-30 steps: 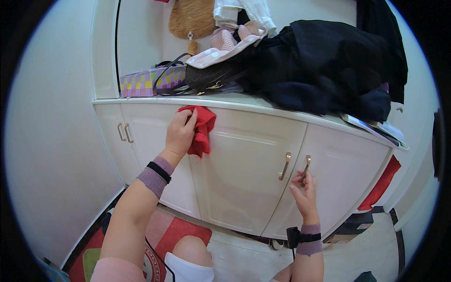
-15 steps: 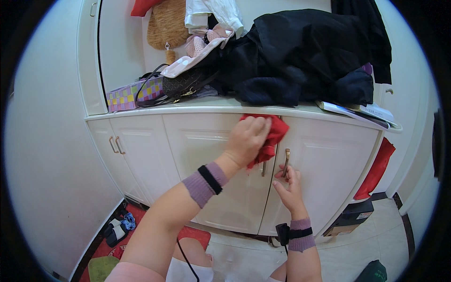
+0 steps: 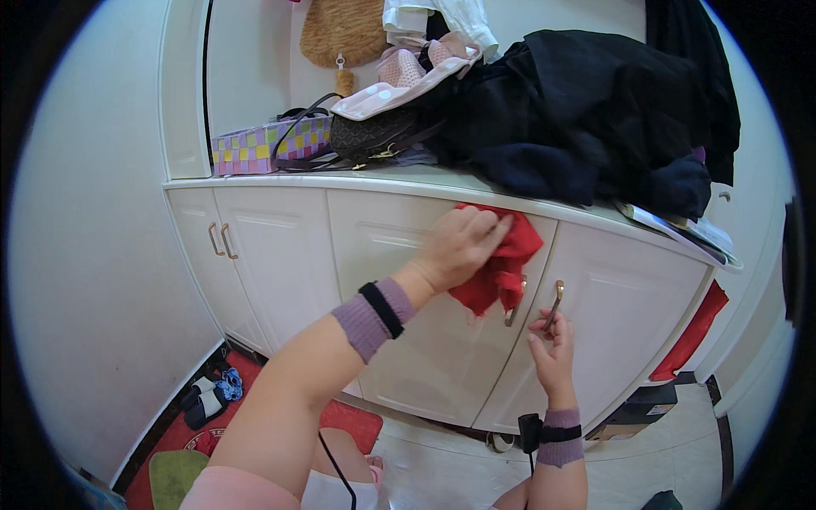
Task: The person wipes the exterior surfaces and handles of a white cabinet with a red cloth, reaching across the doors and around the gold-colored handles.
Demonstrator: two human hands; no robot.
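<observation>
A crumpled red cloth (image 3: 510, 259) lies pressed against the upper part of a white cabinet door (image 3: 408, 331), just under the countertop edge. My left hand (image 3: 463, 246) holds it, fingers bunched over its left side. The cloth's lower edge hangs beside that door's metal handle (image 3: 512, 316) and partly covers it. To the right, my right hand (image 3: 552, 353) has its fingers hooked round the metal handle (image 3: 557, 297) of the neighbouring cabinet door (image 3: 620, 314). Both doors look closed.
Dark clothes (image 3: 595, 110) are heaped on the countertop (image 3: 399, 176), beside a dark handbag (image 3: 374, 136) and a woven checkered basket (image 3: 246, 151). Slippers (image 3: 204, 404) lie on a red mat at lower left. A dark box (image 3: 637, 412) stands by the cabinet's right end.
The view has shifted, moving the cabinet rightward and tilting it. Against the door, my left hand and the red cloth have slid left, off the gap between the doors. My right hand stays at its handle.
</observation>
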